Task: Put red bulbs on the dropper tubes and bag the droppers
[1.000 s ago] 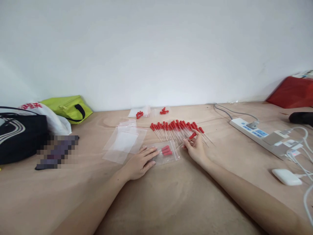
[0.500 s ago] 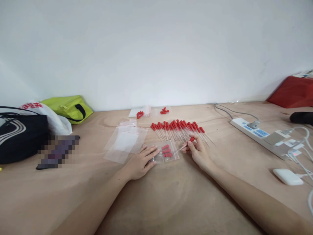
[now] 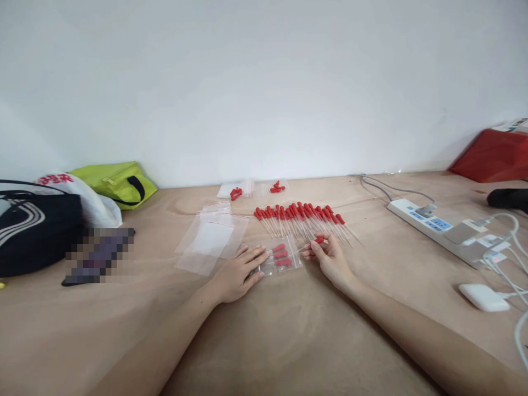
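My left hand (image 3: 238, 274) lies flat with its fingers stretched out over the left end of a clear zip-lock bag (image 3: 293, 265). Inside that bag, several droppers with red rubber bulbs (image 3: 281, 254) lie side by side; my fingers cover part of their stems. Just right of the bag, my right hand (image 3: 330, 258) pinches a single dropper (image 3: 319, 240) by its red bulb end, its thin clear stem pointing left toward the bag's right edge. Whether the tip is inside the bag cannot be made out. Behind both hands a row of loose droppers (image 3: 301, 212) lies fanned out on the table.
Flat zip-lock bags (image 3: 210, 236) overlap left of my left hand. Near the wall lie two small groups of red bulbs (image 3: 236, 193). A power strip (image 3: 433, 228) with cables and a white charger (image 3: 483, 297) occupies the right; bags and a phone-like pixelated object (image 3: 99, 256) occupy the left.
My right hand has shifted slightly left and down with the dropper, bringing its stem closer to the bag. The left hand stays in place on the bag.
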Available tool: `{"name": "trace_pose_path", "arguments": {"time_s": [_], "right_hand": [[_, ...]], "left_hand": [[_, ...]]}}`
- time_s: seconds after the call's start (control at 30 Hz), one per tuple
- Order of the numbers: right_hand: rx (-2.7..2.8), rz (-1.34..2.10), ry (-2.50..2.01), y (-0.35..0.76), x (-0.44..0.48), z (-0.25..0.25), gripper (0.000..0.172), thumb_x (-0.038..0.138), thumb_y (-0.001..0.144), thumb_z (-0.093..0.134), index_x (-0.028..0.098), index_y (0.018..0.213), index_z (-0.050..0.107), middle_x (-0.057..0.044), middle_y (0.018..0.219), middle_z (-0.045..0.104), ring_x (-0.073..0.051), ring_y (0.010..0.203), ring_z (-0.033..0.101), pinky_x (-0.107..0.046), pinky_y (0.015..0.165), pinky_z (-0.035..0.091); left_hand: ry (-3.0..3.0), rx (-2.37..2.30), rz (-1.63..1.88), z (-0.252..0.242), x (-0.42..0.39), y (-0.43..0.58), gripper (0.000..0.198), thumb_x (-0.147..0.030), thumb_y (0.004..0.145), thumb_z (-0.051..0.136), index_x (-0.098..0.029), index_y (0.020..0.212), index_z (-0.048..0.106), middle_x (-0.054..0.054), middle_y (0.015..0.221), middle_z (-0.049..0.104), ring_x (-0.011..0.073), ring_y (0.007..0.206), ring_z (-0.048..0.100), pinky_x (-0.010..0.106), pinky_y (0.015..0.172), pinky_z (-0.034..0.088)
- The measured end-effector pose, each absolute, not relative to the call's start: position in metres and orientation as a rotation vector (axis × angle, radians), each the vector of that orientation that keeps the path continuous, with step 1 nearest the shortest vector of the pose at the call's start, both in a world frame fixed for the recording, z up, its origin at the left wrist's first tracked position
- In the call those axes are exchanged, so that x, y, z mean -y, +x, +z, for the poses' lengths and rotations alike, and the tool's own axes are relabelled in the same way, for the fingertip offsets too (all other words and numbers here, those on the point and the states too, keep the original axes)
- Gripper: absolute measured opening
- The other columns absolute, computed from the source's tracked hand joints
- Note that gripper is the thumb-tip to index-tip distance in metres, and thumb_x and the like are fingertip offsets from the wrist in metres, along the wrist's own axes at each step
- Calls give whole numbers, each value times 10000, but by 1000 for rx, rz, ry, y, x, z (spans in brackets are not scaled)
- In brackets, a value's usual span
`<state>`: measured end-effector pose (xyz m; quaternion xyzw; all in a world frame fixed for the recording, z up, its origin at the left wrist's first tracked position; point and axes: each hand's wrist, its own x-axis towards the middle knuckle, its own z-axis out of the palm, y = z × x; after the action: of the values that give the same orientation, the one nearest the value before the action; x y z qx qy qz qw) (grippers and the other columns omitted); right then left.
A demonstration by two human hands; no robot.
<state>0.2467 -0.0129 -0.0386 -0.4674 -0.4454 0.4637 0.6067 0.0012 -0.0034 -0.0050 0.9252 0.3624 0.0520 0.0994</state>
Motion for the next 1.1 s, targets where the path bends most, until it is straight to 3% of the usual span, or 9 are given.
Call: {"name": "trace_pose_path", "arguments": {"time_s": [0.13, 0.27, 0.43, 0.57, 1.1], "right_hand": [[1218, 1027, -1201, 247, 13, -39, 335, 477, 676, 596, 196, 840, 518, -15, 710, 598, -152, 617, 590, -326, 615, 492], [1677, 878, -1270, 250, 15, -32, 207, 345, 751, 538, 194, 853, 638, -57, 883, 637, -183, 808, 586, -342, 743, 456], [1820, 787, -1300, 253, 10, -26, 181, 265, 763, 532, 179, 891, 626, -30, 754, 632, -141, 661, 554, -285, 630, 436], [2021, 607, -1248, 251, -1, -24, 101, 273, 737, 592, 197, 705, 650, -10, 696, 612, -148, 710, 528, -322, 737, 389], [2185, 471, -1196, 249, -4, -22, 140, 268, 754, 575, 187, 645, 608, -9, 680, 602, -141, 705, 511, -292, 701, 346]], "left_hand": [[2731, -1074, 159, -5, 4, 1, 459, -393, 907, 299, -274, 1348, 253, 17, 1402, 296, 174, 1292, 255, 401, 1080, 170], [2727, -1074, 160, -5, 4, 1, 452, -389, 910, 293, -279, 1346, 257, 11, 1407, 287, 174, 1292, 254, 401, 1081, 165], [2733, -1074, 147, -5, 4, 2, 455, -388, 912, 285, -263, 1349, 253, 24, 1411, 277, 171, 1297, 241, 402, 1081, 161], [2728, -1071, 126, -4, 4, 2, 461, -387, 913, 280, -255, 1353, 240, 25, 1411, 274, 168, 1302, 226, 405, 1083, 156], [2743, -1111, 78, -4, 4, 3, 492, -414, 912, 250, -205, 1357, 239, 44, 1420, 239, 173, 1309, 200, 404, 1081, 179]]}}
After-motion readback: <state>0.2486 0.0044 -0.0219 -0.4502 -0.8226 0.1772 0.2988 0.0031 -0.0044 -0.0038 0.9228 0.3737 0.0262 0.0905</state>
